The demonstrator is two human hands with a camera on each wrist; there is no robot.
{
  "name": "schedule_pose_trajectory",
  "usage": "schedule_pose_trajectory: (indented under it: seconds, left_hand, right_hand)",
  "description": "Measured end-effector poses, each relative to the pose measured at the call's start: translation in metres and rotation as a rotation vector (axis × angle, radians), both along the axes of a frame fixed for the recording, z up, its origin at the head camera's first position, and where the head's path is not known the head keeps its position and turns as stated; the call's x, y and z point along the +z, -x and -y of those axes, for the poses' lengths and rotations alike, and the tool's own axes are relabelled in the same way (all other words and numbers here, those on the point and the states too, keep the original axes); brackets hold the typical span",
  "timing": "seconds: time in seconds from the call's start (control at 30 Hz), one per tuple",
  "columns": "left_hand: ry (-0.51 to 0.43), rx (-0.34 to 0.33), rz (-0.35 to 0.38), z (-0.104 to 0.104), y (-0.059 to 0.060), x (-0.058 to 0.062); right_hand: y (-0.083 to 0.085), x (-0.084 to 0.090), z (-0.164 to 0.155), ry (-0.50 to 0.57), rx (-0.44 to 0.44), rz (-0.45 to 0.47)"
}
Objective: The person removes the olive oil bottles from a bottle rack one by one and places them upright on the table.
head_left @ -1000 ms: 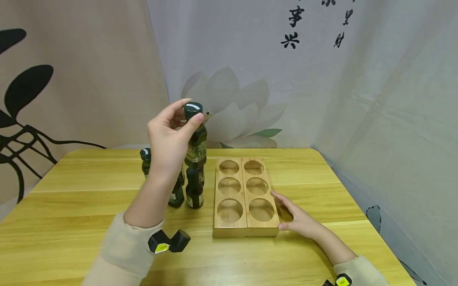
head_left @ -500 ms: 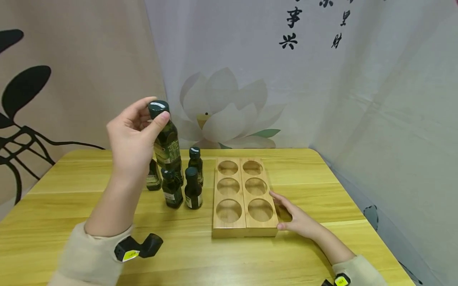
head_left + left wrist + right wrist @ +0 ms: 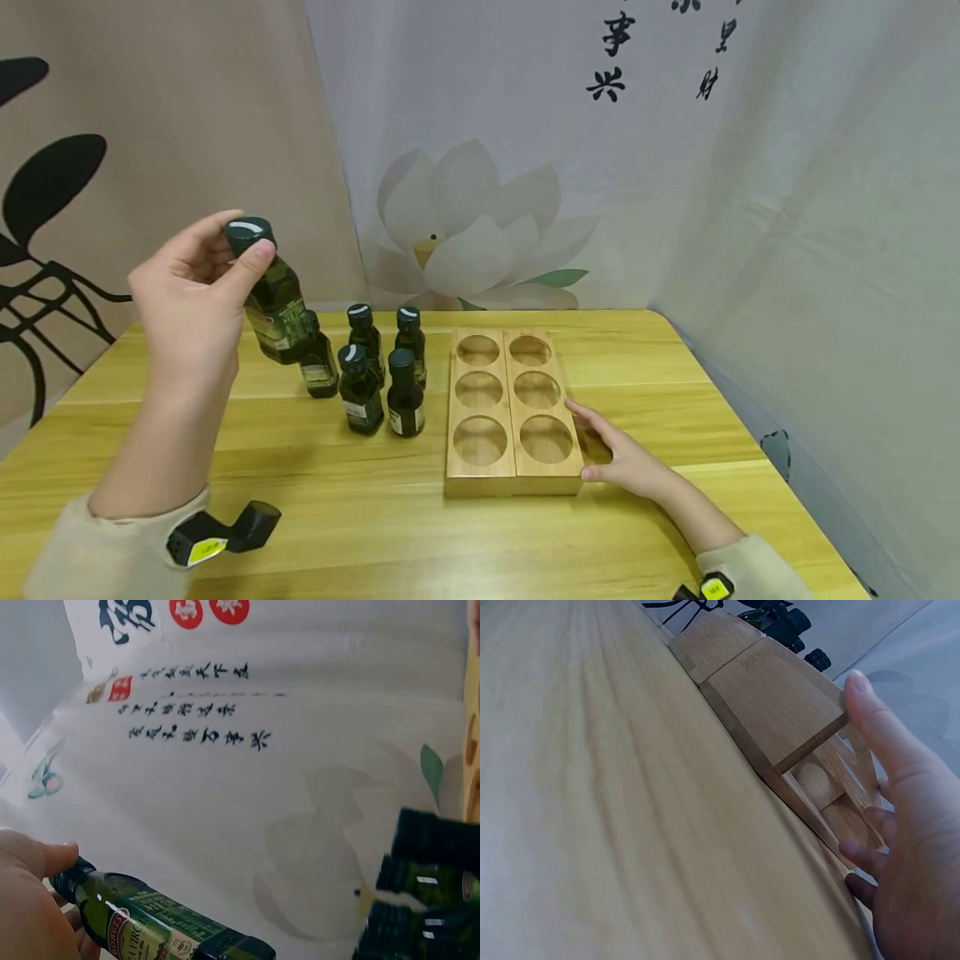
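My left hand [image 3: 187, 287] pinches a green olive oil bottle [image 3: 276, 312] by its dark cap, thumb on the near side. The bottle hangs tilted above the table's left part, its base leaning right. Its label shows in the left wrist view, where the oil bottle [image 3: 150, 919] points away from the thumb. Several more dark green bottles [image 3: 360, 396] stand upright just right of it. My right hand [image 3: 633, 467] rests at the right side of a wooden holder [image 3: 513, 487] with round holes, its fingers loosely spread. In the right wrist view the thumb touches the holder's [image 3: 780, 697] edge.
The yellow wooden table [image 3: 450, 550] ends at a printed fabric backdrop [image 3: 495, 167] behind. One dark standing bottle [image 3: 318, 367] is partly behind the held bottle. The holder's round holes hold no bottles.
My left hand has carried the bottle leftward, away from the holder and past the standing bottles, and the bottle has become more tilted. The right hand and holder stay in place.
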State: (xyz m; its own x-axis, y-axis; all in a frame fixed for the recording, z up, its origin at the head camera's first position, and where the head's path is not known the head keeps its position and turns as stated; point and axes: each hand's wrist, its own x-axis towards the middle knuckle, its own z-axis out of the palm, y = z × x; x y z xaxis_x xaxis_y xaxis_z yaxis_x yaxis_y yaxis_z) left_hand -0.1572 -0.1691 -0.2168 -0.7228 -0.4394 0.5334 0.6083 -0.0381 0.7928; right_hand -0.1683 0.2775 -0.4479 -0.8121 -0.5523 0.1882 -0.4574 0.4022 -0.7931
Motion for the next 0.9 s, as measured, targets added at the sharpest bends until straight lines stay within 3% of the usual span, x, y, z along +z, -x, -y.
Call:
schedule_pose_trajectory:
  seconds: [0.47,0.9]
  left_hand:
    - [-0.073,0.001,0.095,0.024,-0.003,-0.021]
    - [-0.126,-0.006,0.183,0.033,0.003,-0.063]
  right_hand:
    - [0.000,-0.001,0.001,-0.002,-0.014,0.014]
    - [0.000,0.000,0.000,0.003,-0.014,0.011]
